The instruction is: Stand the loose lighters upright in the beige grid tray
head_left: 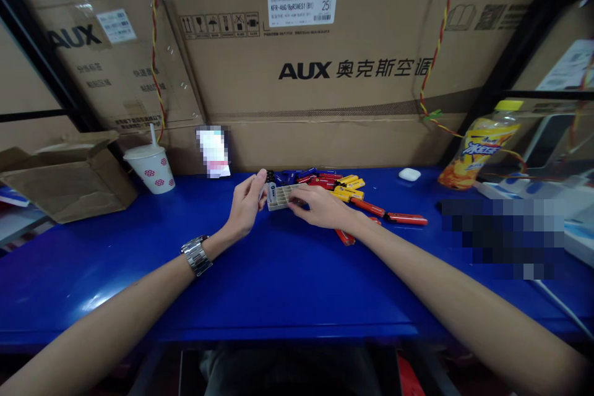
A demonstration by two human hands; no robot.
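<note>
A small pale tray (279,197) divided into compartments is tilted up above the blue table (288,278). My left hand (247,203), with a metal watch on its wrist, grips the tray's left end, where a white label and black pieces show. On the tray's right side rests my right hand (315,203), its fingers bent together over the compartments; what they hold, if anything, is hidden. Behind and to the right lie several lighters: blue ones (301,173), yellow ones (351,184) and red ones (407,219). Another red one (344,237) is below my right wrist.
At the left stand an open cardboard box (74,176) and a paper cup (151,168) with a straw. A white case (409,174), a drink bottle (480,145) and a blurred dark object (505,238) are at the right. Large cartons (325,111) stand behind the table.
</note>
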